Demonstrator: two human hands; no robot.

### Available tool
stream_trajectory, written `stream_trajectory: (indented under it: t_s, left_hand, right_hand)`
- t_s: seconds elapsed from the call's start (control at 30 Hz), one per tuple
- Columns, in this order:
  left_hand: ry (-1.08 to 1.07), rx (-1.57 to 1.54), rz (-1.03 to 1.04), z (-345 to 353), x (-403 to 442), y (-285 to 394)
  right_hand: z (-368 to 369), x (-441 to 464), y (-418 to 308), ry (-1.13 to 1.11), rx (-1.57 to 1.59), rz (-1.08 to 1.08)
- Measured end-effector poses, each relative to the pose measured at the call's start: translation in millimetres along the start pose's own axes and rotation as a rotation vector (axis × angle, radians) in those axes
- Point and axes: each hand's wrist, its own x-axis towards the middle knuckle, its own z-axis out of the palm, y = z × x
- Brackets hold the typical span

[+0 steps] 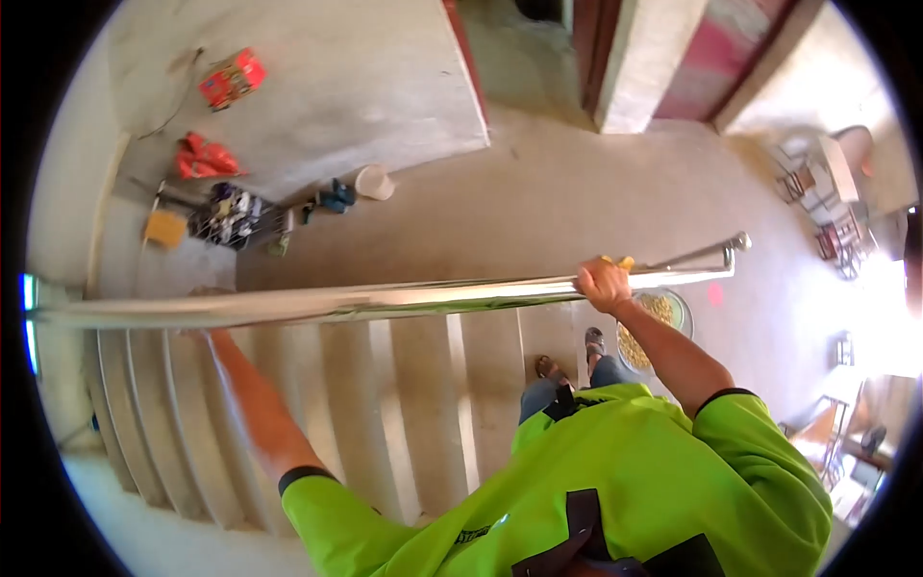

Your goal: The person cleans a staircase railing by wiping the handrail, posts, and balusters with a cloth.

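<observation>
A long shiny metal handrail [433, 294] runs across the view above the stairs. My right hand [604, 284] is closed over the rail near its right end, with a bit of yellow cloth [618, 262] showing at the fingers. Far to the left, my left hand [204, 296] is at the rail, blurred and pale against it, so its fingers cannot be made out. Below the rail, my feet in dark sandals [595, 341] stand near the foot of the stairs.
Concrete steps [356, 404] fill the lower left. A round tray of yellowish pieces [660, 310] lies on the floor beside my feet. Shoes on a rack [231, 216], a pale bucket [374, 183] and red bags [205, 157] are upper left. Chairs [839, 240] stand at right.
</observation>
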Motion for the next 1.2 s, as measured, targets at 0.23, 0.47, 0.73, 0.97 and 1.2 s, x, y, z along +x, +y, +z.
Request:
stream_trajectory:
  t_s: [0.23,0.47,0.73,0.97,1.2]
  left_hand:
    - [0.127,0.217,0.239,9.7,-85.4,-51.8]
    - [-0.104,0.015,0.262,36.2,-330.0,-48.1]
    - [-0.556,-0.170,-0.016,26.1,-552.4,-29.3]
    - [-0.470,0.112,0.122,-20.2,-570.8,65.7]
    - [-1.051,0.404,0.420,-53.1,-656.6,106.6]
  right_hand:
    - [-5.1,-2.5,-5.9,0.035,0.096,-0.047]
    - [-11.4,-7.0,-4.9,-0.041,0.153,-0.024]
    - [-0.5,-16.1,21.9,0.139,0.271,-0.292]
    - [-4.0,-34.3,37.9,0.132,0.306,-0.388]
    - [20.8,-126.0,45.2,-0.038,0.563,-0.607]
